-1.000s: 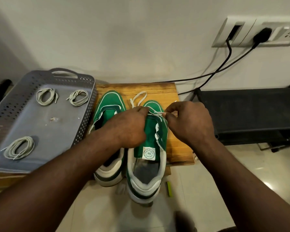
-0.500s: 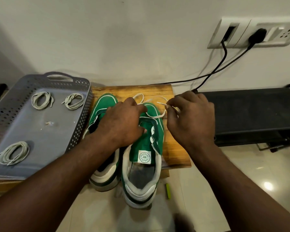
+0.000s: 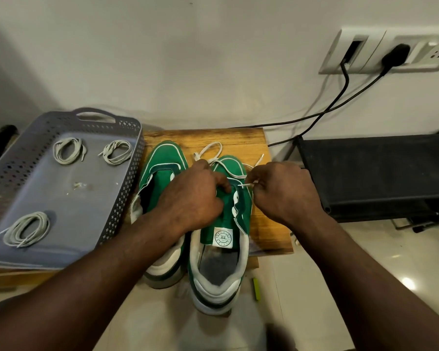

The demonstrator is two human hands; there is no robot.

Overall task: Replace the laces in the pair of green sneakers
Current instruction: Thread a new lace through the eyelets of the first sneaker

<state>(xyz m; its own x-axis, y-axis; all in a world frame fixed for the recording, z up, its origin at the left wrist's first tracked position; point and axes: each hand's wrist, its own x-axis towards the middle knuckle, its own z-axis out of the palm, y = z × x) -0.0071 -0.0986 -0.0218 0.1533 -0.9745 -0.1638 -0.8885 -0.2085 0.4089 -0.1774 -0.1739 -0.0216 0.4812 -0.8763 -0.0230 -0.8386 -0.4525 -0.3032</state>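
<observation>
Centrally, a green sneaker is seen on the wooden table, toe pointed to 12 o'clock and heel overhanging the near edge at 6. A white lace is threaded through its front eyelets, with loose loops lying at 12 o'clock of the toe. The lace's tip is pinched in the grip of the right hand, at 3 o'clock of the eyelets. The grip of the left hand is curled over the sneaker's upper from 9 o'clock. A second sneaker is set just beside it at 9 o'clock. Further toward 9 o'clock a grey perforated tray is placed, in which three coiled laces are laid well apart. At 3 o'clock a black rack is seen, and at 1 o'clock two black cables are plugged into a wall socket.
</observation>
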